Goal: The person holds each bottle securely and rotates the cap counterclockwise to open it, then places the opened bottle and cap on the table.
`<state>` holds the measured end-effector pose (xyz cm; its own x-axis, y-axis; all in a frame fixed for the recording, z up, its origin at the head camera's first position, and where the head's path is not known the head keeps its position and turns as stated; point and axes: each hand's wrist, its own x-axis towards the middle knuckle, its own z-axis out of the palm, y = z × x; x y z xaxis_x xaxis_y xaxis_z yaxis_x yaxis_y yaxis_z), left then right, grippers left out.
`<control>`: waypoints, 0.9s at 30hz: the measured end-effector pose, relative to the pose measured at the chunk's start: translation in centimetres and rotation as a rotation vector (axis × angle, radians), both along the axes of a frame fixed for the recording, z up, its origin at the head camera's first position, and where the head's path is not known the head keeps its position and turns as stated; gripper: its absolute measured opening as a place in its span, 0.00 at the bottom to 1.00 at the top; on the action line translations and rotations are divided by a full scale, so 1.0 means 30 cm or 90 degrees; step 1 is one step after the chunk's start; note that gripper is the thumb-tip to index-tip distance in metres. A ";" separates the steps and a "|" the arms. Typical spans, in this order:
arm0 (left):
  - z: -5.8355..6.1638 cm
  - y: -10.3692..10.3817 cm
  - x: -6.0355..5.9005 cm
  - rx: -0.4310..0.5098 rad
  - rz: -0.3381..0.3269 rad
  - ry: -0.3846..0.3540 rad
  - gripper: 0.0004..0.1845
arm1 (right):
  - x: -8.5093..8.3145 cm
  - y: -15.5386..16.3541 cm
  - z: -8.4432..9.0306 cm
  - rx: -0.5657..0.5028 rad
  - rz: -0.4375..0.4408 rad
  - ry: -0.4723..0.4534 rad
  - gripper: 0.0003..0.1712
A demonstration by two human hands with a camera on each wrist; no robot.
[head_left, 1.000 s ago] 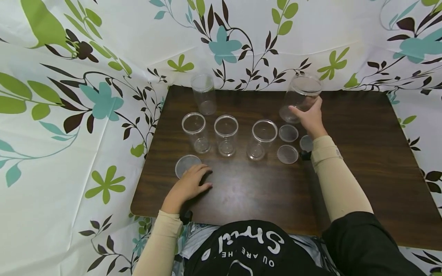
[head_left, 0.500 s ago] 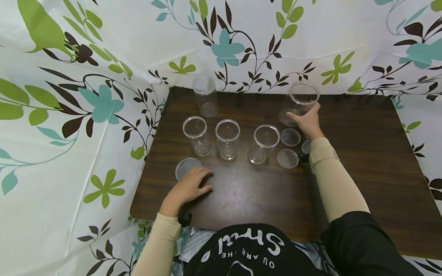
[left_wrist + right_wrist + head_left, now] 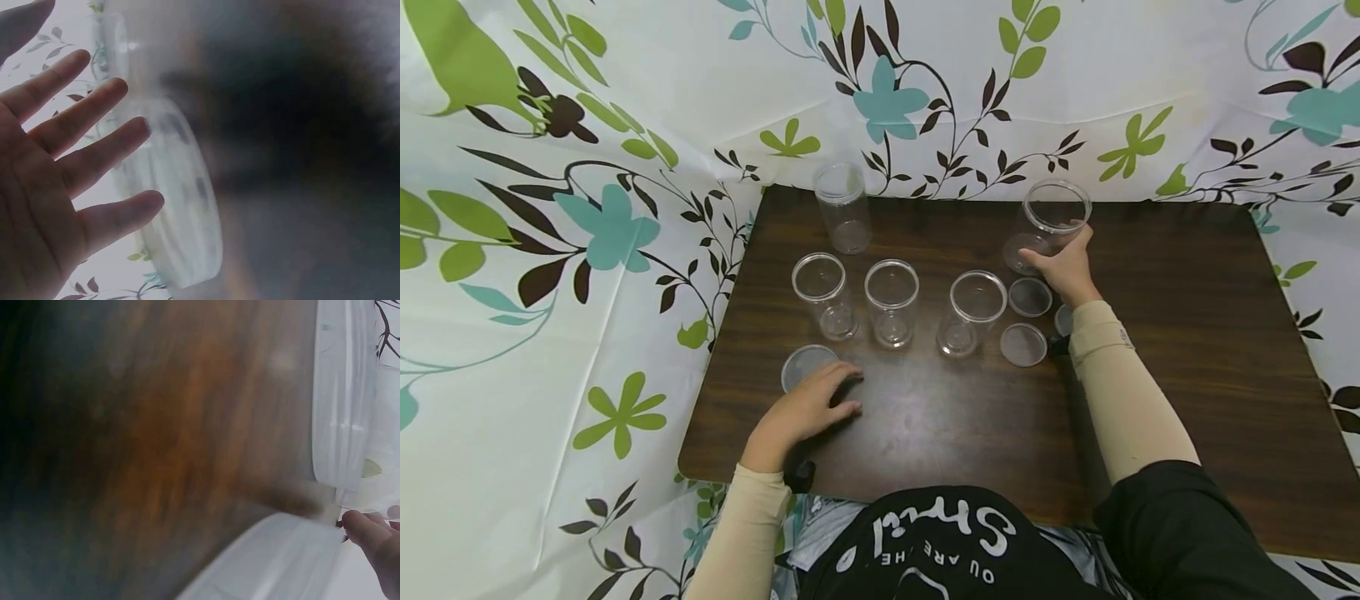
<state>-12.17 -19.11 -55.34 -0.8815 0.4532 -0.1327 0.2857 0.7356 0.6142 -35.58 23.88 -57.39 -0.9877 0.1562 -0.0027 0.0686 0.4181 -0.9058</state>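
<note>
My right hand [image 3: 1066,265] grips the side of a wide clear jar [image 3: 1051,218] at the back right of the table, thumb on the near side. The jar's upper rim faces the head camera. In the right wrist view, only the right fingers [image 3: 369,534] and two translucent lids show clearly, one a lid [image 3: 342,400]. My left hand [image 3: 801,414] lies at the table's front left, fingers loosely extended, beside and partly over a clear round lid [image 3: 803,362]. The left wrist view shows its fingers spread, with the lid [image 3: 181,206] beyond them; contact is unclear.
Three clear jars stand in a row: a left jar [image 3: 822,283], a middle jar [image 3: 892,292] and a right jar [image 3: 976,304]. A taller jar [image 3: 844,208] is behind. Lids [image 3: 1023,345] lie near my right forearm. The brown table [image 3: 940,433] meets a patterned curtain [image 3: 962,50].
The gripped jar's rim has come slightly lower and leftward, with my right hand still on it. My left hand has stayed by the lid. The camera view shifts slightly.
</note>
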 end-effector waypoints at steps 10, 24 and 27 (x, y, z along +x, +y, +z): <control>0.112 -0.164 -0.055 0.047 0.077 -0.057 0.30 | -0.007 -0.008 -0.008 -0.010 -0.002 -0.006 0.62; 0.140 -0.400 -0.382 0.185 0.217 -0.084 0.30 | -0.016 0.001 -0.014 -0.001 0.004 -0.013 0.61; 0.127 -0.397 -0.471 0.198 0.253 -0.090 0.32 | -0.015 0.001 -0.015 -0.002 0.002 -0.016 0.61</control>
